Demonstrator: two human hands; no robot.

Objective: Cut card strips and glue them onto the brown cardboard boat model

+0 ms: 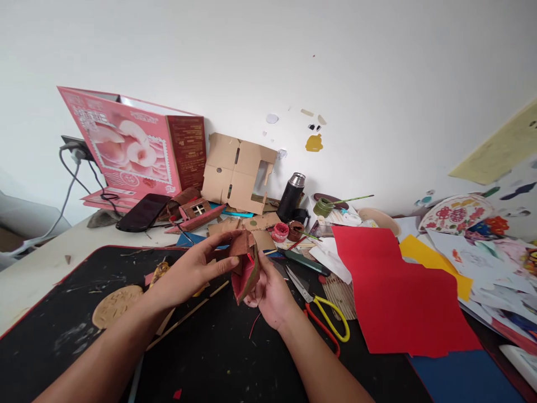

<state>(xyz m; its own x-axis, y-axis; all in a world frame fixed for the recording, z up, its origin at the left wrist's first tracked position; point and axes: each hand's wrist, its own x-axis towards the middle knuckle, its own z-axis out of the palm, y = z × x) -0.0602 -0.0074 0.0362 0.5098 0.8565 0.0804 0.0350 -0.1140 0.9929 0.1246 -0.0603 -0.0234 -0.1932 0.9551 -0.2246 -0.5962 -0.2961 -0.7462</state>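
Both hands hold a small folded cardboard piece, painted reddish brown outside with pink-red inside, raised over the black mat. My left hand pinches its upper left part between thumb and fingers. On the lower right side, my right hand grips the same piece, its thumb near the top edge and some fingers hidden behind it. Scissors with one yellow and one red handle lie right of my right hand. Behind my left hand sits a small painted cardboard boat with a cabin.
A pink box and a cut cardboard sheet lean against the wall. Paint jars, a black flask and a phone stand or lie behind. Red paper covers the right side. Thin sticks lie on the mat.
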